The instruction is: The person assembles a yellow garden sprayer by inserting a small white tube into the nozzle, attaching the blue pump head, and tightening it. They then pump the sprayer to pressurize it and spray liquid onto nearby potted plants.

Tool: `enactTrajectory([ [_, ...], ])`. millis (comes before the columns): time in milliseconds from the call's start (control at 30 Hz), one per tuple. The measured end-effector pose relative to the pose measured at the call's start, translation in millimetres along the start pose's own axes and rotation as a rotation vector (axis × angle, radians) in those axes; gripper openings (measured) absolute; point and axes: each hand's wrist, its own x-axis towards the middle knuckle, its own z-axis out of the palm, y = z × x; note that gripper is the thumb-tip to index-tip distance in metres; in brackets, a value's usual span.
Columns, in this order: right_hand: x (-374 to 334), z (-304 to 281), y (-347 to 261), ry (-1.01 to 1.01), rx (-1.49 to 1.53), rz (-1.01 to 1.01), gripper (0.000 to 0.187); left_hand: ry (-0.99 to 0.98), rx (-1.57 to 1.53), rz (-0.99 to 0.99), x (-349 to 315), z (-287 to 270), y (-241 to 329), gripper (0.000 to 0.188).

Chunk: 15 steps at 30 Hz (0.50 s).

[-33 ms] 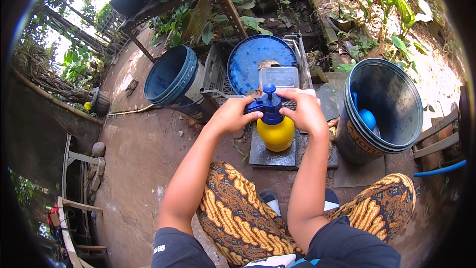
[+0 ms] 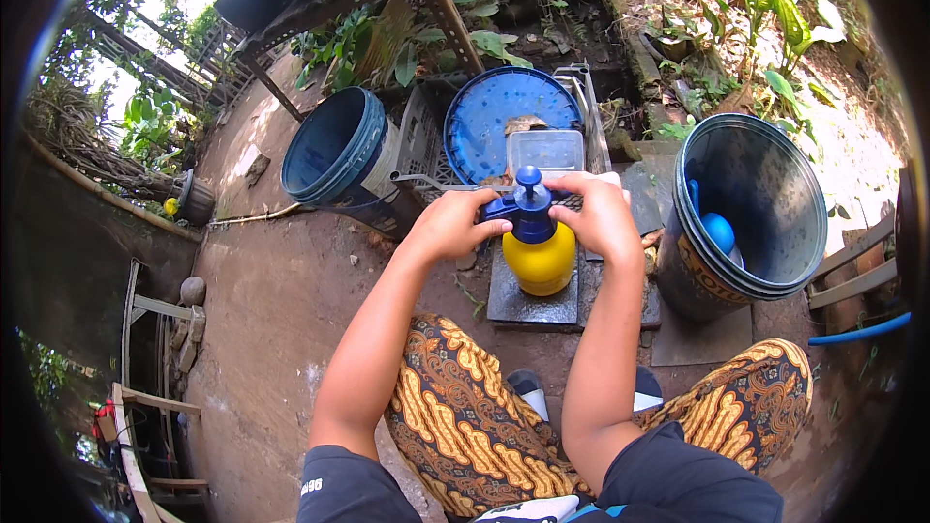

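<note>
A pump sprayer (image 2: 539, 261) with a round yellow bottle and a blue pump head (image 2: 530, 203) stands upright on a dark, wet-looking tile (image 2: 513, 308) in front of me. My left hand (image 2: 451, 225) is closed around the blue handle and trigger side of the head. On the other side, my right hand (image 2: 601, 218) grips the blue collar between thumb and fingers. Parts of the head and collar are hidden behind my fingers. Just beyond the sprayer, a clear plastic container (image 2: 546, 151) rests by a round blue lid (image 2: 475, 126) on a grey crate (image 2: 422, 140).
An open bucket (image 2: 329, 150) stands on the left. A larger bucket (image 2: 693, 257) on the right holds a blue rounded object (image 2: 718, 231). A blue hose (image 2: 860, 330) lies at far right. Behind the crate stands a metal-legged table (image 2: 448, 19). Patterned cloth (image 2: 455, 416) covers my legs.
The sprayer's blue head has shifted very slightly to the right. Both hands keep their hold, almost unmoved.
</note>
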Motion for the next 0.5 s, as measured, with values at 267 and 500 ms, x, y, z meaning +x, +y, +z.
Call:
enactTrajectory([
  [267,11.5,-0.2,12.7,-0.12,0.117,0.18,0.026,0.024,0.218,0.072,15.7,9.9,-10.2,0.065],
  [500,-11.8,-30.7,-22.1,-0.399,0.062,0.203,0.031,0.24,0.32,-0.072,-7.1,-0.1,0.9,0.106],
])
